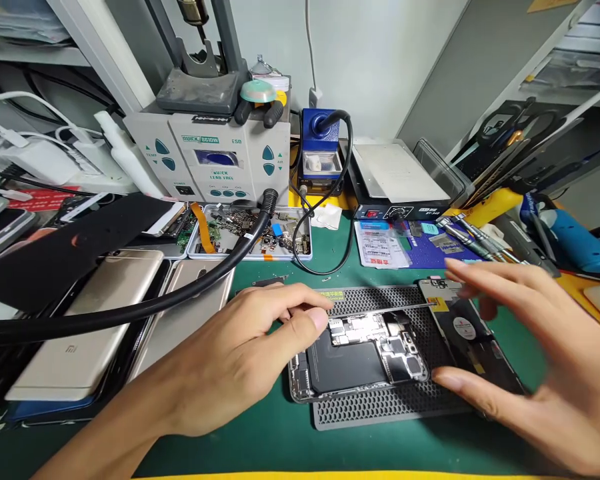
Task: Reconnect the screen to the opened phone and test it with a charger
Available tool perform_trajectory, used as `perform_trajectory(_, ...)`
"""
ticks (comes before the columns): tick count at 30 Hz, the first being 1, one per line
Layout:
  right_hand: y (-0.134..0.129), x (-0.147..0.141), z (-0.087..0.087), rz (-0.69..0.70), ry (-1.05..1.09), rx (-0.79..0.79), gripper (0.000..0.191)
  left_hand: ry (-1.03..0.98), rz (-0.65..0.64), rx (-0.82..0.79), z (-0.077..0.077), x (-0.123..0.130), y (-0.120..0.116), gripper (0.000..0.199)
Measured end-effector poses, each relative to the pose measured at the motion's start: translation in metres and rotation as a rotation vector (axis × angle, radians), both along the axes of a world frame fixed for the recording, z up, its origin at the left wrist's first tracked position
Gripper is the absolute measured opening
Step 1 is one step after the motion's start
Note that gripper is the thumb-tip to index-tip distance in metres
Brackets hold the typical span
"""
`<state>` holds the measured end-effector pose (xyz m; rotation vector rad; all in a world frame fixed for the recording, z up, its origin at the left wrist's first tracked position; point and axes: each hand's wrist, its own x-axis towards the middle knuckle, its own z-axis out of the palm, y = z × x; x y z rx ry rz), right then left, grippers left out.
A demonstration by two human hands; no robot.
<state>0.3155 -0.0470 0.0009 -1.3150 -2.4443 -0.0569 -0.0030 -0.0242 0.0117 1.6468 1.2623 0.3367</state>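
Note:
An opened smartphone lies on a grey honeycomb mat, its black battery and metal-shielded board showing. My left hand reaches over the phone's left end, thumb and index finger pinched together. From that pinch a thin metal tool extends right along the phone's upper edge, its tip over a yellow sticker. That sticker is on a detached phone panel, black with a round white label, lying right of the phone. My right hand hovers over the panel with thumb and fingers wide apart, holding nothing.
A thick black hose runs from the hot-air station across stacked phones at left. Behind the mat stand a tray of circuit boards, a soldering iron holder and a black heating box. Screwdrivers lie at right.

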Motion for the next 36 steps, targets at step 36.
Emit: perform_trajectory(36, 0.015, 0.001, -0.011, 0.258, 0.065, -0.463, 0.092, 0.484, -0.280, 0.769, -0.027, 0.047, -0.027, 0.072)
